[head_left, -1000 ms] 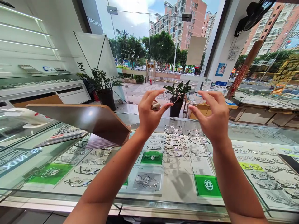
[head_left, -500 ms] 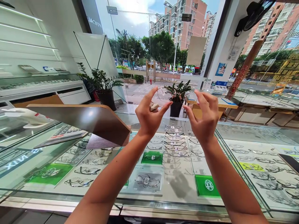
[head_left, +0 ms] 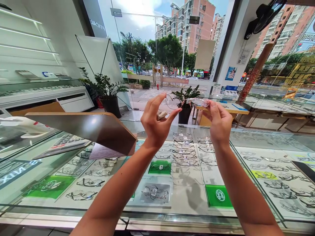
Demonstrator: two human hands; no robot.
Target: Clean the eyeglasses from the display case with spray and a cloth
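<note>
One glossy brown board w/ rounded corners [head_left: 83, 126] tilts over the L part of the glass-topped display counter [head_left: 177, 216], a greyish calculator [head_left: 64, 144] just below it. Mid: the L hand [head_left: 155, 123] grips a lens rim of thin-wired, clear-lensed eyeglasses [head_left: 182, 104] btwn thumb + index finger, raised above the counter, toward its far edge; a small whitish item [head_left: 161, 115] shows at its curled fingers. The R hand [head_left: 220, 123] pinches the eyeglasses' other end. Below: a green card w/ white emblem [head_left: 220, 195] near the counter's front edge.
</note>
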